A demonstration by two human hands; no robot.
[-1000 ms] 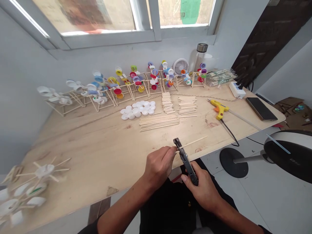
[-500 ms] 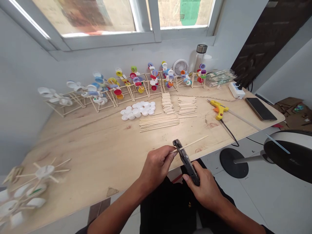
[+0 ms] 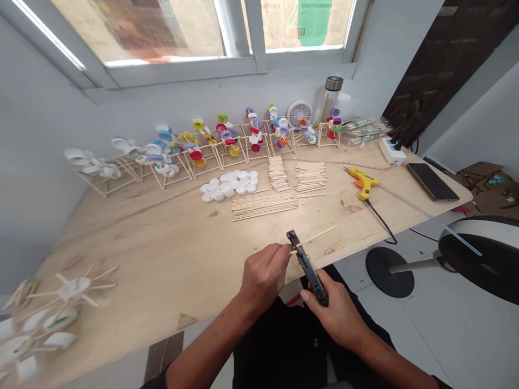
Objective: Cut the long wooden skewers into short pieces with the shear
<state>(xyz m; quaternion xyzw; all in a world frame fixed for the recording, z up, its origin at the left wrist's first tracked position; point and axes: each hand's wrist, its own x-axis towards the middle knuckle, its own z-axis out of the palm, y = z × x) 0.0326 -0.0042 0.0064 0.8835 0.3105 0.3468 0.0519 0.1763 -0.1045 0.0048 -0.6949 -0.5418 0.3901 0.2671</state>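
My left hand (image 3: 265, 273) pinches the near end of a thin wooden stick (image 3: 320, 235) over the table's front edge. Its far part sticks out to the right, past the jaws of dark cutting pliers (image 3: 308, 270). My right hand (image 3: 338, 310) is wrapped round the pliers' handles, and the jaws cross the stick close to my left fingertips. Beyond my hands lies a row of long wooden sticks (image 3: 265, 206). Behind it are two piles of shorter sticks, one on the left (image 3: 278, 174) and one on the right (image 3: 310, 177), beside white bottle caps (image 3: 230, 185).
A yellow glue gun (image 3: 364, 182) with a cord lies at the right, near a phone (image 3: 432, 181) and a white power strip (image 3: 392, 151). Stick frames with coloured cap wheels (image 3: 231, 141) line the wall. A spoked stick wheel (image 3: 75, 289) lies at left.
The stick has shifted slightly left through the pliers' jaws, its far end now nearer them. My left hand has turned a little, and the pliers' handles look closer together.
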